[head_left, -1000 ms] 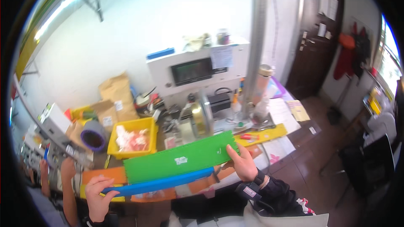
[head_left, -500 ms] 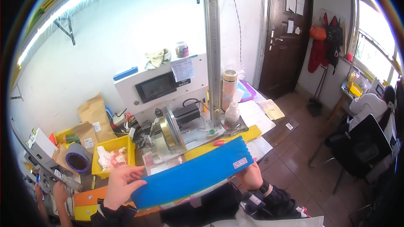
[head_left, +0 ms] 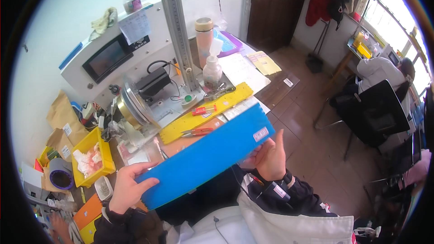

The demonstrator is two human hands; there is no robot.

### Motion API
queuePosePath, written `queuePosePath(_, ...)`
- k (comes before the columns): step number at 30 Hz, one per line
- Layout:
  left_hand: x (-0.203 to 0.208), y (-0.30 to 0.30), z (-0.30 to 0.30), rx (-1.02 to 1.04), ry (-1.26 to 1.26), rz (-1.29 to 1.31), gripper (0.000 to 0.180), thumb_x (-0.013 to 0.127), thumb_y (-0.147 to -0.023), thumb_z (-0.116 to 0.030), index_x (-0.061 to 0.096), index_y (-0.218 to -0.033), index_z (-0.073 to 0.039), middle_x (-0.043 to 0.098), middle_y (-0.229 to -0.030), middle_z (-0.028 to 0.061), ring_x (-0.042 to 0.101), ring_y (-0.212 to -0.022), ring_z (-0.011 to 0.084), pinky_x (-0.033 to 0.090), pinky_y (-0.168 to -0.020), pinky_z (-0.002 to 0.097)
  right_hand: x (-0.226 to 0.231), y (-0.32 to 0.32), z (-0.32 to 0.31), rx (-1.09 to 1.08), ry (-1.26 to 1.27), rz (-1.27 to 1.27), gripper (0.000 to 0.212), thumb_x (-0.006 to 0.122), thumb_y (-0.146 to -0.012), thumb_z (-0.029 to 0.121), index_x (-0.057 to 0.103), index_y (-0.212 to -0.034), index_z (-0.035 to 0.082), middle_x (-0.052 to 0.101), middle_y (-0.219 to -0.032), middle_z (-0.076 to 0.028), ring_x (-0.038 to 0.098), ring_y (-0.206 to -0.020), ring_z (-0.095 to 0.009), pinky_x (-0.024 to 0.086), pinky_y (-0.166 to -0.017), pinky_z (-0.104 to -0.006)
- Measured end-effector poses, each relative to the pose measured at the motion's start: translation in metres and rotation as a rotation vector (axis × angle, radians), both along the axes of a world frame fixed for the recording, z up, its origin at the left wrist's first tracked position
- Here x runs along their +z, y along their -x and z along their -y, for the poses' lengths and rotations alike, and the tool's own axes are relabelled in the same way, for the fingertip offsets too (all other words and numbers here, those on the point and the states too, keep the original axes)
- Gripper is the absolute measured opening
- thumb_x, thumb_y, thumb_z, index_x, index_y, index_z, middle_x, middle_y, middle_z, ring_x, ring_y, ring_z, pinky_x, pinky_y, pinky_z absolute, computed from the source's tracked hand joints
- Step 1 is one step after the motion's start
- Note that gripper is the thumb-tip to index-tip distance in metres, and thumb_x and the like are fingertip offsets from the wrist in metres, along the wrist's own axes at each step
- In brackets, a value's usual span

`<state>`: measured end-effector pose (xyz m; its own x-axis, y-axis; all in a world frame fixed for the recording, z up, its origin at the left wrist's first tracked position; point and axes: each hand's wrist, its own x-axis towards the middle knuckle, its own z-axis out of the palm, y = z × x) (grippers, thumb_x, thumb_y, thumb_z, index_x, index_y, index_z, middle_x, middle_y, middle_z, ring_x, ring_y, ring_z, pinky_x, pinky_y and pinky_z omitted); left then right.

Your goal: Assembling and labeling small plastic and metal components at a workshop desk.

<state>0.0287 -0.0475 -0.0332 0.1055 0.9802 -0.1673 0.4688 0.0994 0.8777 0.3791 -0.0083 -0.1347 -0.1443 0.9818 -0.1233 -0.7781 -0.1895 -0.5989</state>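
A white machine [head_left: 156, 27] stands beyond the blue board [head_left: 210, 158], which is held aslant. Past it lies a yellow board [head_left: 187, 123]. The left hand [head_left: 129, 187] has its grip clamped on the blue board's left end; the right hand [head_left: 271, 161] is spread, fingers partly hidden behind the right end. Red-handled snips [head_left: 201, 131] lie just beyond its far edge.

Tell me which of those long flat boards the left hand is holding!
The blue board, with the pale label near its right end: the left hand grips its left end. The yellow board beyond it lies flat, unheld.
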Motion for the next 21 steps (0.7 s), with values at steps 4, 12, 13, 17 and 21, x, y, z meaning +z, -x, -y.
queuePosePath(4,0.002,-0.048,-0.019,-0.095,-0.039,-0.004,0.036,0.075,-0.08,-0.007,0.067,-0.113,0.005,0.072,-0.093,0.0097,0.066,-0.083,0.0128,0.053,-0.079,0.0268,0.009,0.006,0.005,-0.052,-0.002,0.065,0.067,0.03,-0.102,0.059,0.048,-0.131,0.001,0.065,-0.114,-0.011,0.067,-0.089,-0.022,0.059,-0.069,-0.0345)
queuePosePath(12,-0.014,-0.073,-0.039,-0.161,-0.374,-0.13,0.057,0.075,-0.078,-0.009,0.058,-0.132,-0.003,0.063,-0.117,0.0165,0.063,-0.105,0.0287,0.049,-0.09,0.0349,-0.001,-0.061,-0.04,-0.429,0.106,0.45,0.026,0.053,-0.101,0.032,0.056,-0.111,0.008,0.066,-0.091,-0.003,0.065,-0.078,-0.015,0.053,-0.062,-0.0293)
queuePosePath(13,-0.022,-0.067,-0.043,-0.115,-0.361,-0.1,0.053,0.075,-0.076,-0.008,0.06,-0.127,-0.003,0.064,-0.114,0.0164,0.063,-0.104,0.0286,0.05,-0.089,0.0346,-0.006,-0.085,-0.048,-0.528,0.108,0.469,0.026,0.055,-0.1,0.033,0.056,-0.108,0.009,0.065,-0.09,-0.002,0.064,-0.077,-0.015,0.05,-0.062,-0.029)
queuePosePath(17,-0.041,-0.034,-0.046,-0.086,-0.384,-0.328,0.035,0.072,-0.08,-0.01,0.065,-0.113,-0.001,0.065,-0.108,0.0172,0.063,-0.099,0.0334,0.05,-0.086,0.0362,-0.021,-0.149,-0.064,-0.668,0.206,0.492,0.026,0.061,-0.097,0.036,0.058,-0.109,0.013,0.061,-0.092,0.0,0.057,-0.08,-0.015,0.044,-0.065,-0.0289)
queuePosePath(21,-0.063,-0.03,-0.064,-0.131,-0.584,-0.606,0.029,0.069,-0.08,-0.009,0.066,-0.107,-0.001,0.065,-0.107,0.016,0.062,-0.1,0.0358,0.051,-0.085,0.0394,-0.039,-0.178,-0.069,-0.639,0.269,0.45,0.031,0.06,-0.097,0.038,0.055,-0.115,0.013,0.059,-0.1,-0.001,0.056,-0.084,-0.016,0.042,-0.066,-0.0282)
